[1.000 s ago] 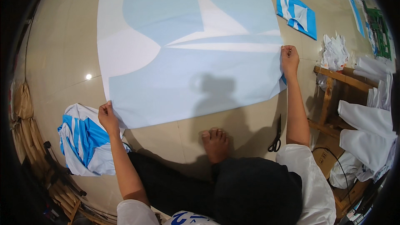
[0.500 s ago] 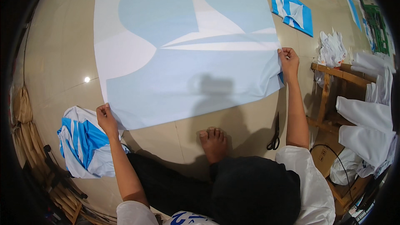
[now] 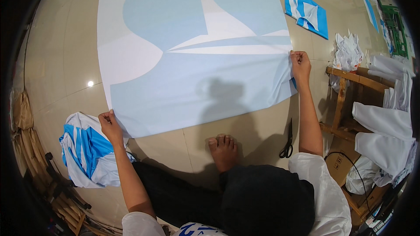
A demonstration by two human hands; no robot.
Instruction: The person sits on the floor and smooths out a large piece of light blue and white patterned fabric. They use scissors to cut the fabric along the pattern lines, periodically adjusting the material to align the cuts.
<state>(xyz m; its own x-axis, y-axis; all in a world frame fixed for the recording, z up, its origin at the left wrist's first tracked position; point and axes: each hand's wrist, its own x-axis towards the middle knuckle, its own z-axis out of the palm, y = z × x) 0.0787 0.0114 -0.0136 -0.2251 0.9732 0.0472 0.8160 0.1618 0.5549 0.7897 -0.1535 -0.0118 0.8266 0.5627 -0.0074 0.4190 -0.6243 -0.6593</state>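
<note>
A large white and pale blue fabric sheet [image 3: 188, 78] lies spread on the tiled floor, with curved shapes and creases near its right side. My left hand [image 3: 111, 126] pinches its lower left corner, beside a crumpled blue and white cloth [image 3: 87, 148]. My right hand [image 3: 301, 67] pinches the right edge below the pale stripes. Black scissors [image 3: 287, 142] lie on the floor left of my right forearm. My bare foot [image 3: 223, 150] rests just below the sheet's near edge, within my shadow.
A folded blue and white cloth [image 3: 306, 13] lies upper right. Along the right are a wooden frame [image 3: 341, 100], white fabric pieces [image 3: 380, 157], cardboard [image 3: 337, 170], a cable and a green object [image 3: 396, 30]. Brown rolls [image 3: 28, 148] and black chair-like parts line the left edge.
Both hands have shifted slightly left, still pinching the sheet, my left one also a little lower. The sheet has moved with them and shows more creasing near my right hand.
</note>
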